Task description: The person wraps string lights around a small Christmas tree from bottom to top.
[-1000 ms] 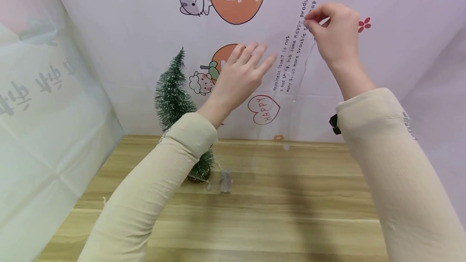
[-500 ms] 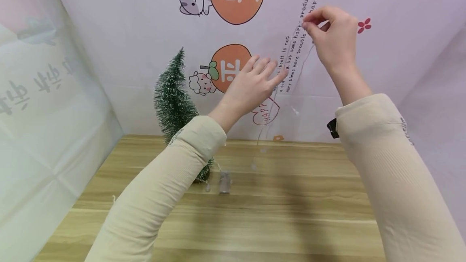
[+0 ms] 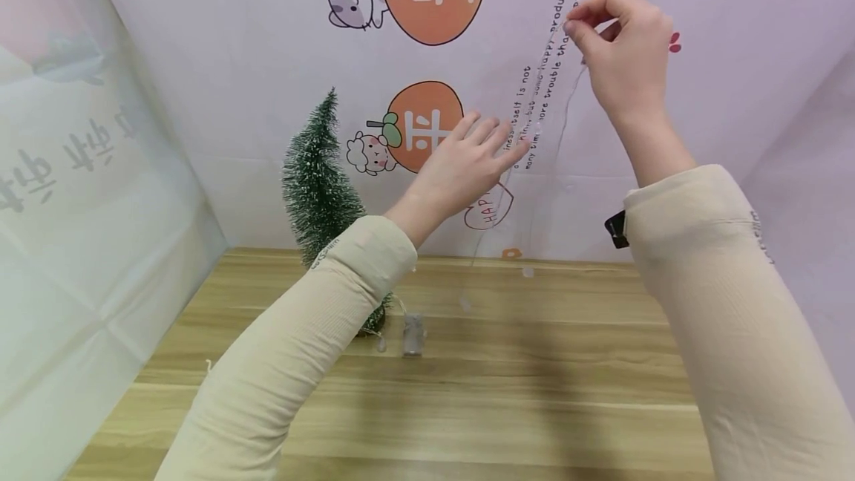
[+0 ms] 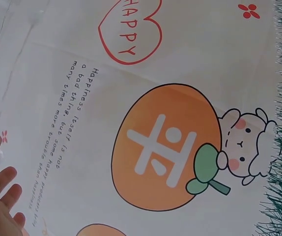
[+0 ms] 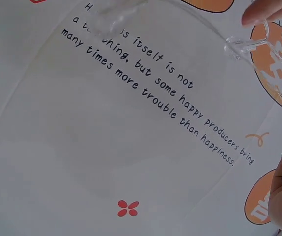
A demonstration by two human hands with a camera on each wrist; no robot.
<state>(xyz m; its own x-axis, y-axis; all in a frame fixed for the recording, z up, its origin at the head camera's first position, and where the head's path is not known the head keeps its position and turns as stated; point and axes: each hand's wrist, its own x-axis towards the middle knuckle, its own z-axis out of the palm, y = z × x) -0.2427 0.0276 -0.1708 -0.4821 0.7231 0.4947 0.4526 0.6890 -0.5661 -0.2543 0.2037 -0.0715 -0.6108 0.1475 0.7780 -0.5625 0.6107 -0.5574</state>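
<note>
- A pale cloth (image 3: 260, 43) printed with orange fruit, cartoon animals and English lettering hangs behind everything I see here.
- Below it, the wood-grain table (image 3: 467, 414) stretches toward me.
- A small green tree (image 3: 320, 177), flecked white, stands at the table's back left, its lower part half hidden by the left sleeve (image 3: 334, 310).
- The clear light string (image 3: 567, 111) hangs in the air before the cloth, one length dropping past the left fingertips, another trailing from the right hand.
- The right hand (image 3: 628, 58) is raised high, its grip closed to a pinch, thumb and forefinger holding the string.
- The left hand (image 3: 467, 165) hovers lower, fingers spread and nearly straight; I cannot tell whether they touch the string.
- A clear box (image 3: 413, 335) lies on the table just beside the tree's foot.
- Clear bulbs (image 5: 235, 48) dot the string.
</note>
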